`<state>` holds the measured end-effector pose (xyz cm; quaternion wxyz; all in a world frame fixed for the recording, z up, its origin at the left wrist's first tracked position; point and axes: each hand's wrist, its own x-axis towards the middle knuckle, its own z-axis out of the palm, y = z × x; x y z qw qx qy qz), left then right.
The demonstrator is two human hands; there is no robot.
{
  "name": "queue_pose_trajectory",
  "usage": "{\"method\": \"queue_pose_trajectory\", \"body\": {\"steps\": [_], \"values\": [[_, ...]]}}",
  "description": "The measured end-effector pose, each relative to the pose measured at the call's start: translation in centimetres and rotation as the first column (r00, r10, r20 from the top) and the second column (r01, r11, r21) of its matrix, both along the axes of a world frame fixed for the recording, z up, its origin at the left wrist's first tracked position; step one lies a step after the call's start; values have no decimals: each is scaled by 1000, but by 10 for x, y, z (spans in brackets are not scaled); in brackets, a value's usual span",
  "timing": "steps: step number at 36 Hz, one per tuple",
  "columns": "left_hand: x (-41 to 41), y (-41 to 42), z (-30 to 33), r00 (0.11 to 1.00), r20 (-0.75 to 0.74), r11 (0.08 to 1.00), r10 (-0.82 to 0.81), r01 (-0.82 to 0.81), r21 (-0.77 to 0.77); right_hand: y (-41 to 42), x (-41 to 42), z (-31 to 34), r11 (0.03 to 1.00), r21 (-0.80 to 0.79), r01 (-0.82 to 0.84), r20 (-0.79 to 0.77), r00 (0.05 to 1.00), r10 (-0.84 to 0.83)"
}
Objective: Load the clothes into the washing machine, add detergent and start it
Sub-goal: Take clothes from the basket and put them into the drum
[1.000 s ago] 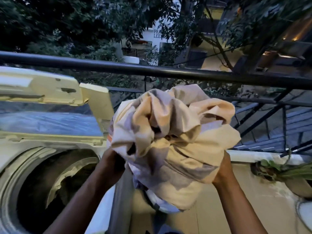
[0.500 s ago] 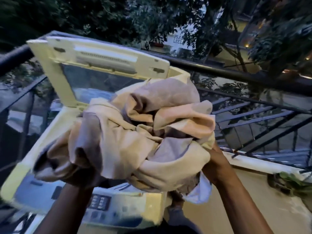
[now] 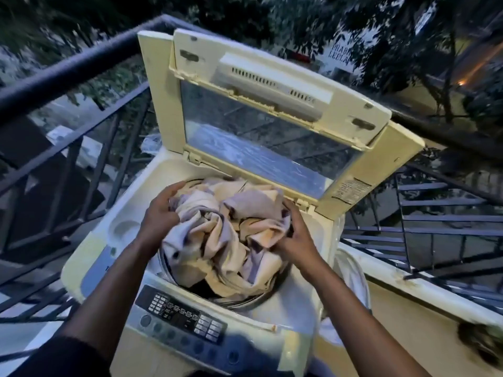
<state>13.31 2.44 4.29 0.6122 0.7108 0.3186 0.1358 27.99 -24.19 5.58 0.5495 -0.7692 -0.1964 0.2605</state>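
Note:
A cream top-loading washing machine (image 3: 128, 235) stands below me with its glass lid (image 3: 258, 137) raised upright at the back. A crumpled bundle of cream and grey clothes (image 3: 226, 240) fills the round drum opening. My left hand (image 3: 160, 210) grips the bundle's left side. On the right side my right hand (image 3: 294, 235) clutches the cloth. The control panel (image 3: 185, 317) with its buttons runs along the machine's near edge.
A dark metal balcony railing (image 3: 70, 66) runs behind and to both sides of the machine. A white ledge (image 3: 408, 278) lies to the right, with a potted plant (image 3: 481, 341) at its near end. White plastic (image 3: 353, 276) hangs beside the machine's right side.
I have carried the clothes bundle from chest height down into the drum opening. My view has tilted down onto the machine's top.

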Motion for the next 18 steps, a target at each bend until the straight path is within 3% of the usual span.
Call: {"method": "queue_pose_trajectory", "body": {"steps": [4,7,9,11,13,15,18], "values": [[6,-1,-26,987,-122,993,107,-98,72,20,-3,-27,967,-251,-49,44,997,62],[14,-8,-51,969,-241,993,-46,70,93,29,-9,-46,890,-427,-158,73,975,209],[18,-15,-65,863,-444,945,-242,314,95,33,-11,-65,791,-551,-265,30,941,337],[23,-22,-79,641,-649,845,-410,535,-5,37,-12,-83,629,-677,-383,-85,889,449],[25,-30,-91,439,-727,749,-528,644,-156,39,-13,-95,479,-741,-471,-205,838,506],[25,-35,-102,363,-748,722,-556,658,-216,40,-12,-99,387,-753,-532,-276,789,549],[23,-39,-114,352,-754,714,-555,667,-214,38,-10,-103,366,-715,-595,-333,751,571]]}}
